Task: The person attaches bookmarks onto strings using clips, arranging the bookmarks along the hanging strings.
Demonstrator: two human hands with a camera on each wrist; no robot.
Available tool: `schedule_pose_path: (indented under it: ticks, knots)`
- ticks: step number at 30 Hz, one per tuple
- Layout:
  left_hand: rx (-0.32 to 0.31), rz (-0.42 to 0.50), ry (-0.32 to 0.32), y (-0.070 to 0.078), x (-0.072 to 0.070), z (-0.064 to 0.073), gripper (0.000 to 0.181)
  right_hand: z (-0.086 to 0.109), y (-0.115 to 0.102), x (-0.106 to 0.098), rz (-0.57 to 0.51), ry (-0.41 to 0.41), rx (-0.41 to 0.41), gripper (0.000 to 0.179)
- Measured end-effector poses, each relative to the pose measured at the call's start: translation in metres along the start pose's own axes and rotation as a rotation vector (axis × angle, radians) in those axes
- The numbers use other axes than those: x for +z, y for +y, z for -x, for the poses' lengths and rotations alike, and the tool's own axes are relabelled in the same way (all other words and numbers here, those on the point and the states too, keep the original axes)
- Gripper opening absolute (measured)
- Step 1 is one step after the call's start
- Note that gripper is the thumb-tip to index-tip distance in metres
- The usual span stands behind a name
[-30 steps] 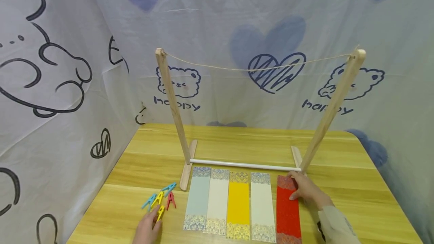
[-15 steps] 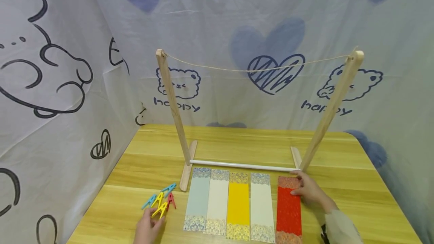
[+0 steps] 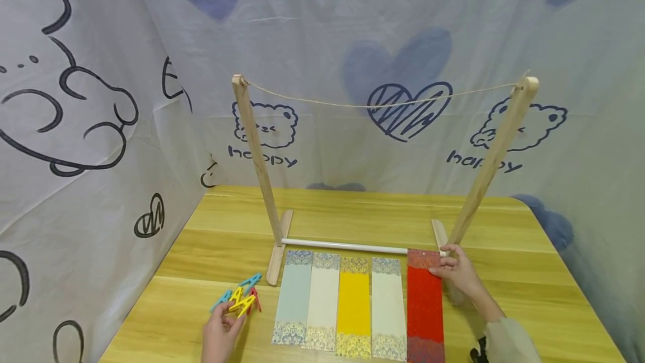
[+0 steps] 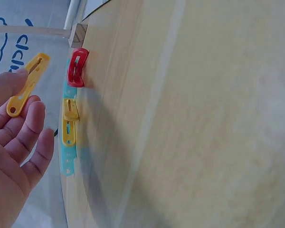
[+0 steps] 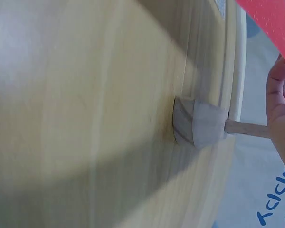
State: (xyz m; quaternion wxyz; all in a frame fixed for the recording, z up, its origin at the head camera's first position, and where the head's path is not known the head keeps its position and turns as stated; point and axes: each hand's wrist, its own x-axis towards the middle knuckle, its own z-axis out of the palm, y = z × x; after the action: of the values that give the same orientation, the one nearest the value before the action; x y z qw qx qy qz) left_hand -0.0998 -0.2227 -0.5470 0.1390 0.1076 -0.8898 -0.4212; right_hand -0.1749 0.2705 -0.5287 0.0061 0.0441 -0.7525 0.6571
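Between thumb and fingers my left hand (image 3: 221, 329) pinches a yellow clothespin (image 4: 29, 84), held up off the table. Just past it lie a red clothespin (image 4: 78, 68), another yellow clothespin (image 4: 70, 122) and two blue ones. My right hand (image 3: 461, 273) pinches the upper right edge of a red card strip (image 3: 425, 301) with lace-patterned ends. In the right wrist view the strip's corner (image 5: 270, 21) is raised above the table. To its left, a white strip (image 3: 389, 307), a yellow strip (image 3: 354, 301), a cream strip (image 3: 323, 298) and a pale blue strip (image 3: 294, 296) lie in a row.
Behind the strips stands a wooden frame with a left post (image 3: 258, 161), a right post (image 3: 491, 167) and a white bottom rod (image 3: 347, 246). A thin string (image 3: 353, 106) sags between the post tops. A printed curtain (image 3: 322, 27) hangs around the wooden table (image 3: 524, 273).
My left hand has lifted the yellow clothespin from the pile. My right hand has picked up the red strip, which has shifted up and slightly left, its top now overlapping the rod.
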Motion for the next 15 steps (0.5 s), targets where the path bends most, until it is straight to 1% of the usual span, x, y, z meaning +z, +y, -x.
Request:
schedule_pose_path:
  ticks: [2, 4, 6, 8, 10, 12, 15]
  knots:
    - [-0.018, 0.02, -0.005, 0.0, 0.0, 0.0, 0.034, 0.001, -0.001, 0.002, -0.034, 0.031, 0.003, 0.041]
    - [-0.023, 0.044, -0.005, 0.0, 0.0, 0.001, 0.034, 0.002, -0.002, 0.003, -0.067, 0.048, -0.034, 0.034]
    - [-0.024, 0.075, 0.0, 0.001, 0.001, 0.0, 0.034, 0.002, -0.002, 0.004, -0.095, 0.053, -0.088, 0.028]
    - [-0.013, 0.121, 0.021, 0.004, 0.0, -0.001, 0.033, 0.003, -0.003, 0.005, -0.114, 0.056, -0.131, 0.024]
    - [-0.006, 0.179, 0.035, 0.009, -0.001, -0.002, 0.033, 0.002, -0.002, 0.005, -0.126, 0.057, -0.153, 0.021]
    - [0.006, 0.214, 0.048, 0.015, -0.003, -0.004, 0.033, 0.002, -0.002, 0.004, -0.135, 0.059, -0.166, 0.017]
    - [0.037, 0.238, 0.063, 0.023, -0.005, -0.008, 0.032, 0.0, -0.002, 0.002, -0.133, 0.058, -0.189, 0.01]
